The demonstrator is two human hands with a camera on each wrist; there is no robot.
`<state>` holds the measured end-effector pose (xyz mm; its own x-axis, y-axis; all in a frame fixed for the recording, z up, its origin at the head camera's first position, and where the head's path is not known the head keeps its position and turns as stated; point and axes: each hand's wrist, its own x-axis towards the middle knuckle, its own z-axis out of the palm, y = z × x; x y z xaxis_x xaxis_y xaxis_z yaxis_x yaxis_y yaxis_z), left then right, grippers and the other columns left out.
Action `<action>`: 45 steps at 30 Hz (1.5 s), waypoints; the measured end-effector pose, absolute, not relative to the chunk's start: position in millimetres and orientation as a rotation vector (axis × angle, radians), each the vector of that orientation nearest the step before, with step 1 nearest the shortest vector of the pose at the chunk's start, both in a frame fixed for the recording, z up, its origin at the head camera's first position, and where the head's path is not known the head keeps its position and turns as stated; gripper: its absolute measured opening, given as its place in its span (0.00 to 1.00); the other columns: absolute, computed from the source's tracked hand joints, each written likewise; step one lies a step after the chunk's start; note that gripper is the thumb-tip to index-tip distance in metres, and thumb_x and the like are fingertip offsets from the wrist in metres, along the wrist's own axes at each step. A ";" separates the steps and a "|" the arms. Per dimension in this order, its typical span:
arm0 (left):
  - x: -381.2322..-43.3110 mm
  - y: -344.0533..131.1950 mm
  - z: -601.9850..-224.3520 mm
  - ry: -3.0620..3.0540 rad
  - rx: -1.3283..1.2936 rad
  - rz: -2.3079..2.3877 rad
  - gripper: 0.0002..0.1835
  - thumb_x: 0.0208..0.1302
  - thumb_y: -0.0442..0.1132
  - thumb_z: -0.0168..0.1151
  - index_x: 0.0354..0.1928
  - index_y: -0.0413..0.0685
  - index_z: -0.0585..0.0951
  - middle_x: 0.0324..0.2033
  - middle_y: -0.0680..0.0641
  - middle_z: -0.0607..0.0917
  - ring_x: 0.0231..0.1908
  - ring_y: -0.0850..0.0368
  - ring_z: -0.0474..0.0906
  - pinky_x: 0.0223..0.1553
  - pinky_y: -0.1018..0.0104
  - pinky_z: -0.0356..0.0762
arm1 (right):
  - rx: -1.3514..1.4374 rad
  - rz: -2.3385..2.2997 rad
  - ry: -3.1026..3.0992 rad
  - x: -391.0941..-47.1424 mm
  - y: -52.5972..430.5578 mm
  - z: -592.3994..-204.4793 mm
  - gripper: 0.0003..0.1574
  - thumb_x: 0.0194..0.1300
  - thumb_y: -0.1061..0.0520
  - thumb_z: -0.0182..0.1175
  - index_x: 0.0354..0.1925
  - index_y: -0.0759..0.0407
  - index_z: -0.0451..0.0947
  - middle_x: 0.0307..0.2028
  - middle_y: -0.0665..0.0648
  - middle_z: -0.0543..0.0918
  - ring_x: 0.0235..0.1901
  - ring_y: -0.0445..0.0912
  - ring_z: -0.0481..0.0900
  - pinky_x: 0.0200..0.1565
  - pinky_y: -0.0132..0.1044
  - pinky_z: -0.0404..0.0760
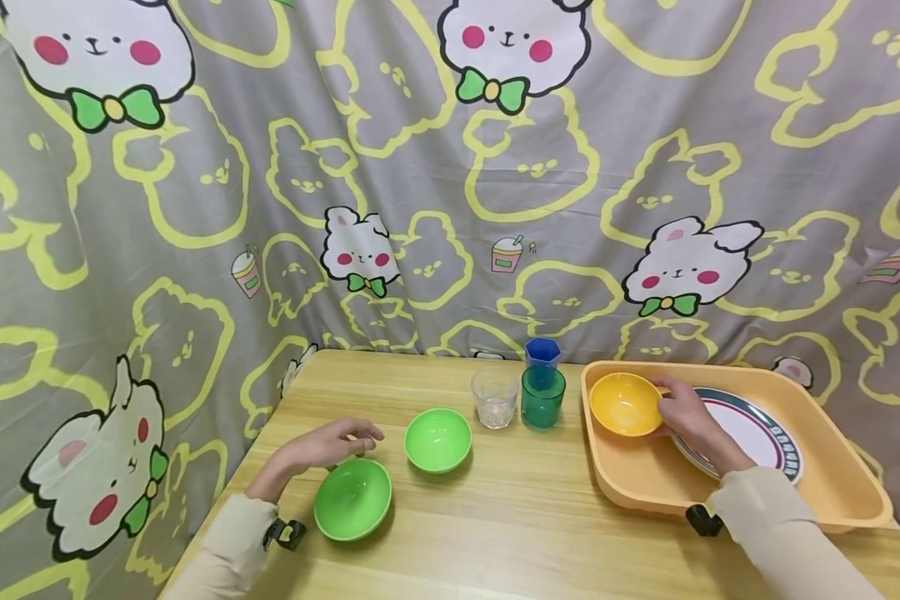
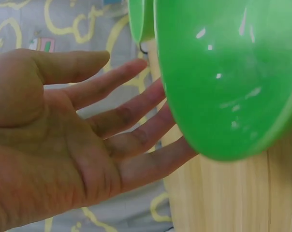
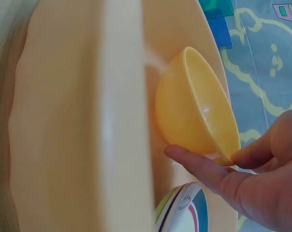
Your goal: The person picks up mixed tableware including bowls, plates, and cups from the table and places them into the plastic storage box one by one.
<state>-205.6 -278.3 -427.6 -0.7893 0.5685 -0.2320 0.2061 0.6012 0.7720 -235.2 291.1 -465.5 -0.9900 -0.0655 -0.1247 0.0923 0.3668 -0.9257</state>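
Note:
My right hand [image 1: 688, 417] pinches the rim of a yellow bowl [image 1: 624, 405] at the left end of a peach-orange tray [image 1: 637, 487]. In the right wrist view the thumb is at the rim and a finger lies along the outer wall of the yellow bowl [image 3: 184, 106]. My left hand [image 1: 332, 443] is beside the nearer green bowl [image 1: 352, 500], its fingers spread and relaxed. The left wrist view shows its fingertips overlapping the edge of that green bowl [image 2: 223, 87]. A second green bowl [image 1: 438, 440] sits a little farther back.
Inside the tray, right of the yellow bowl, lies a white plate [image 1: 742, 425] with a dark patterned rim. A clear glass [image 1: 494, 400] and a green cup [image 1: 543, 400] with a blue cup [image 1: 542, 352] in it stand at the table's back. A patterned curtain [image 1: 435, 192] hangs behind.

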 end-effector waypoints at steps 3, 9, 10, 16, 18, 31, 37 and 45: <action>-205.7 -284.3 -426.6 2.339 0.570 1.059 0.18 0.79 0.34 0.50 0.62 0.28 0.76 0.54 0.28 0.80 0.54 0.31 0.77 0.47 0.43 0.82 | 0.016 -1.691 2.476 -236.3 292.0 -466.4 0.38 0.62 0.75 0.36 0.70 0.88 0.47 0.51 0.86 0.70 0.36 0.54 0.83 0.34 0.52 0.89; -201.2 -291.4 -427.0 2.305 0.344 1.024 0.16 0.78 0.36 0.53 0.61 0.40 0.79 0.60 0.32 0.78 0.58 0.31 0.74 0.33 0.45 0.84 | 0.037 -1.690 2.475 -237.4 291.3 -469.9 0.39 0.61 0.75 0.35 0.71 0.87 0.46 0.52 0.86 0.68 0.40 0.59 0.82 0.37 0.53 0.89; -200.4 -291.9 -427.2 2.300 0.310 1.023 0.16 0.78 0.37 0.52 0.62 0.42 0.79 0.61 0.31 0.77 0.60 0.30 0.73 0.32 0.43 0.84 | 0.044 -1.689 2.474 -237.8 291.3 -469.9 0.39 0.61 0.75 0.35 0.71 0.87 0.46 0.53 0.86 0.67 0.41 0.60 0.82 0.37 0.53 0.89; -198.7 -294.7 -430.0 2.253 0.238 1.023 0.15 0.79 0.37 0.52 0.61 0.47 0.80 0.65 0.31 0.73 0.62 0.28 0.69 0.31 0.38 0.84 | 0.064 -1.671 2.478 -241.7 291.5 -469.9 0.39 0.62 0.75 0.35 0.71 0.87 0.43 0.56 0.87 0.64 0.43 0.62 0.80 0.38 0.51 0.89; -197.7 -296.3 -431.5 2.244 0.227 1.018 0.15 0.79 0.36 0.52 0.61 0.49 0.81 0.65 0.32 0.73 0.61 0.29 0.70 0.30 0.40 0.85 | 0.058 -1.670 2.478 -242.2 291.2 -470.6 0.40 0.62 0.75 0.35 0.71 0.87 0.43 0.56 0.87 0.64 0.43 0.61 0.81 0.38 0.51 0.89; -193.5 -305.1 -441.7 2.176 0.247 1.092 0.19 0.77 0.31 0.46 0.62 0.47 0.80 0.58 0.36 0.79 0.38 0.47 0.81 0.22 0.62 0.78 | 0.019 -1.608 2.512 -241.8 286.0 -471.3 0.40 0.61 0.74 0.37 0.71 0.87 0.43 0.55 0.86 0.66 0.42 0.58 0.81 0.40 0.53 0.89; -192.8 -306.5 -445.0 2.150 0.244 1.130 0.19 0.78 0.31 0.45 0.63 0.45 0.79 0.57 0.38 0.79 0.35 0.49 0.81 0.21 0.65 0.76 | 0.017 -1.595 2.517 -241.8 285.2 -471.0 0.41 0.61 0.74 0.36 0.71 0.87 0.43 0.55 0.85 0.67 0.42 0.57 0.81 0.40 0.52 0.89; -194.6 -306.6 -448.3 2.094 0.302 1.173 0.20 0.79 0.30 0.41 0.62 0.44 0.79 0.50 0.40 0.81 0.31 0.52 0.79 0.20 0.68 0.73 | 0.022 -1.610 2.491 -241.8 284.8 -471.5 0.41 0.62 0.73 0.36 0.71 0.88 0.43 0.54 0.84 0.69 0.43 0.55 0.81 0.41 0.49 0.89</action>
